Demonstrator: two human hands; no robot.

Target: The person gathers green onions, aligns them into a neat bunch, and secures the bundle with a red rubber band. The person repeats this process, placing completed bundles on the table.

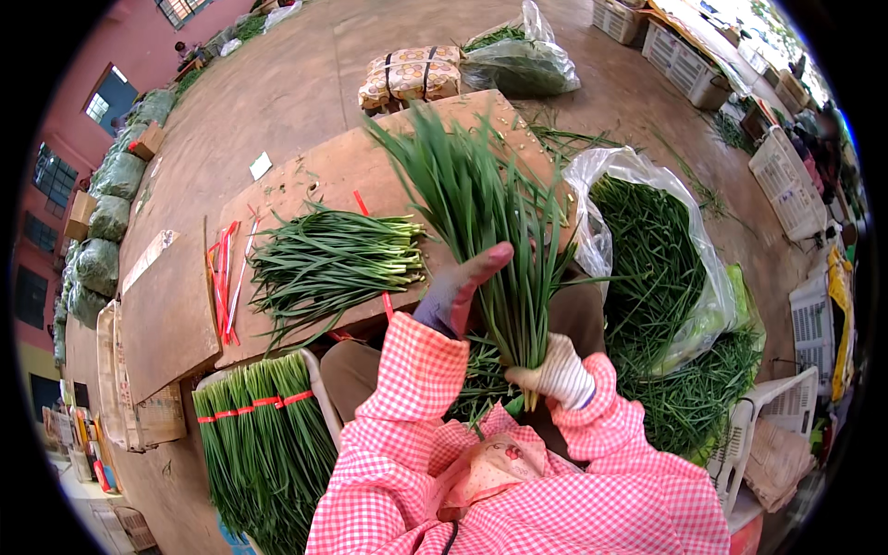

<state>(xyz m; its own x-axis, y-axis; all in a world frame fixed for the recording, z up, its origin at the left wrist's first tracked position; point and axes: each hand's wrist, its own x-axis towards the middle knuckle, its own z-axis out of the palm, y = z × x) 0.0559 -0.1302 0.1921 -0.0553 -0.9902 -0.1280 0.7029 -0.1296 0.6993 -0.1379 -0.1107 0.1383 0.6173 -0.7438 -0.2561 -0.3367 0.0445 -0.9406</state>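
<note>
A large loose bunch of garlic chives stands fanned out before me, leaf tips pointing away. My right hand, in a white striped knit glove, grips it low around the stem ends. My left hand, in a stained purple glove, is against the left side of the leaves with one digit stretched out. Its other fingers are hidden, so its hold is unclear. Left of it, a loose pile of chives lies on the brown board, pale stem ends to the right. Red tie strips rest at the board's left.
Chives bundled with red bands fill a crate at lower left. An open clear plastic bag of loose chives is at right, beside a white plastic crate. Beyond the board are a strapped floral cushion and another bag.
</note>
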